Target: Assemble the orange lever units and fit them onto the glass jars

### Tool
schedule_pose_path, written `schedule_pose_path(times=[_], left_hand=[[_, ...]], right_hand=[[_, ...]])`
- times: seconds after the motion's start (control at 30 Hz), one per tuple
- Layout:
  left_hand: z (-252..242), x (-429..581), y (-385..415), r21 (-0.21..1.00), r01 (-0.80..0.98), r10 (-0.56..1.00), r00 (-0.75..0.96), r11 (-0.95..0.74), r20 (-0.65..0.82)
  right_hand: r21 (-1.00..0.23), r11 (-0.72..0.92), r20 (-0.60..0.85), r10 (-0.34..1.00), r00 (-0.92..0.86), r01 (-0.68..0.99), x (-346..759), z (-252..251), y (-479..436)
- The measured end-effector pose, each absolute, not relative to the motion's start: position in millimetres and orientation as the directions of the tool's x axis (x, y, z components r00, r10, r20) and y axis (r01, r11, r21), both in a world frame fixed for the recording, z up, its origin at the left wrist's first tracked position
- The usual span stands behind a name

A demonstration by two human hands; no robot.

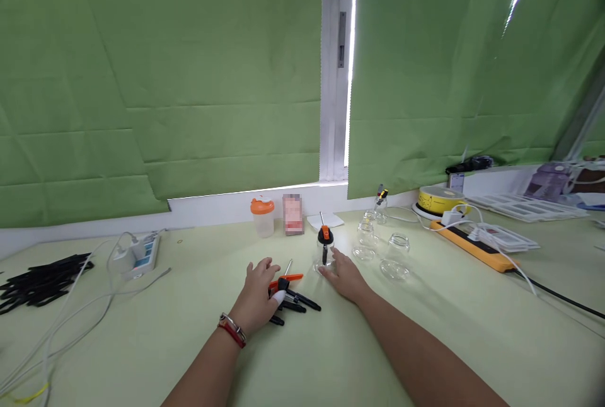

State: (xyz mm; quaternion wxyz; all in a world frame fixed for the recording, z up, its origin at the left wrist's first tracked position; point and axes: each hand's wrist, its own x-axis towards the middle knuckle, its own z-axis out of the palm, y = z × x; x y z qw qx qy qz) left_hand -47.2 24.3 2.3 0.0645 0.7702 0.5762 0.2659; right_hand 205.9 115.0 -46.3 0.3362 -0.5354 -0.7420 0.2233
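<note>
My right hand (348, 276) holds the right side of a small clear glass jar (317, 262), thumb in front and fingers partly hidden behind it. Black and orange pieces (325, 235) sit at the jar's top, with a thin metal rod sticking up and a black piece down its front. My left hand (256, 293) hovers with fingers apart at the left of a small pile of black stick-like pieces (302, 300). An orange piece (292, 278) and a thin metal shaft lie in that pile. The thumb is close to the pile; contact is unclear.
Several clear glass jars (397, 259) stand to the right. Behind are an orange-lidded cup (263, 218) and a blurred pink card (293, 215). An orange power strip (475, 246) lies right; a white one (146, 256), cables and black strips (42, 281) lie left.
</note>
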Motion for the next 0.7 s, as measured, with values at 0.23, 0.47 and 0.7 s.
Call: schedule_pose_path(times=[0.23,0.47,0.7], left_hand=[[12.6,-38.7,16.2,0.247,0.881,0.905,0.344,-0.403,0.250],[14.7,-38.3,15.9,0.247,0.892,0.918,0.328,-0.379,0.224],[16.6,-40.4,15.9,0.239,0.897,0.920,0.321,-0.371,0.223]], right_hand=[[-0.606,0.239,0.287,0.955,-0.072,0.759,196.3,-47.6,137.5],[-0.501,0.185,0.304,0.952,-0.027,0.845,193.5,-52.7,142.0],[-0.357,0.347,0.652,0.758,-0.035,0.867,212.2,-28.8,120.1]])
